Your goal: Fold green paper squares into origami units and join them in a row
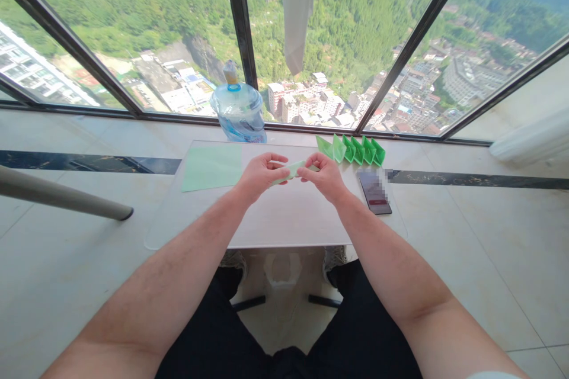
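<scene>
Between my two hands, above the white table (284, 219), is a narrow folded strip of pale green paper (293, 170). My left hand (263, 175) pinches its left end between thumb and fingers. At the other end, my right hand (323, 174) grips the strip with thumb and fingertips. Left of my left hand, a flat sheet of light green paper (211, 167) lies on the table. Behind my right hand stands a row of several folded green paper pieces (355, 150), paler at the left and brighter at the right.
A phone (376, 194) lies at the table's right side. Beyond the back edge stands a large clear water jug (238, 109), in front of the window (186, 12). A grey pole (62, 192) reaches in from the left. My legs are under the table's front edge.
</scene>
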Demonstrator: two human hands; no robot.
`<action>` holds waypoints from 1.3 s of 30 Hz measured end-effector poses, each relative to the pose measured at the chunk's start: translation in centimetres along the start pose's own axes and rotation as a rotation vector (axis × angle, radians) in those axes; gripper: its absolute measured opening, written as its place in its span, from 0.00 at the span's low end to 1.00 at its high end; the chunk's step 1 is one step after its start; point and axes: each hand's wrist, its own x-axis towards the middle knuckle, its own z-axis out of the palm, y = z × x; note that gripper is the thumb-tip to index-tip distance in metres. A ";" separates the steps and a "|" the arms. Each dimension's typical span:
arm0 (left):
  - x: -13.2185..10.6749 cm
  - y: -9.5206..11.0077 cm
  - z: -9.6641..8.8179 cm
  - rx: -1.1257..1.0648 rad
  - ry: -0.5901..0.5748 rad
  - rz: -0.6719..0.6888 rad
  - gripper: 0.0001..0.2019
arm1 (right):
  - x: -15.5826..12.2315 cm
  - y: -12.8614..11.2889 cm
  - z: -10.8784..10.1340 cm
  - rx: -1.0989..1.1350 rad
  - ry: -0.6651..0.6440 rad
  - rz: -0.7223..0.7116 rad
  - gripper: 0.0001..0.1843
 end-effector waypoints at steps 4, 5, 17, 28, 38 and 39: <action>0.1 -0.4 -0.1 0.133 0.036 0.094 0.22 | 0.0 -0.3 -0.1 -0.066 -0.017 0.032 0.32; 0.2 -0.6 -0.1 0.169 0.042 0.128 0.21 | 0.1 -0.3 -0.2 -0.107 -0.043 0.028 0.30; -0.6 -0.9 0.3 0.627 0.101 0.456 0.10 | 0.0 -0.6 -0.8 -0.328 -0.078 -0.194 0.13; -0.5 -0.4 0.1 0.562 0.211 0.399 0.13 | -0.1 -0.7 -0.9 -0.287 0.039 -0.233 0.09; -0.4 0.0 -0.3 0.385 0.273 0.309 0.10 | 0.1 -0.4 -1.2 -0.215 0.096 -0.163 0.12; -0.4 0.1 -0.2 0.394 0.280 0.309 0.10 | 0.1 -0.5 -1.2 -0.218 0.098 -0.157 0.12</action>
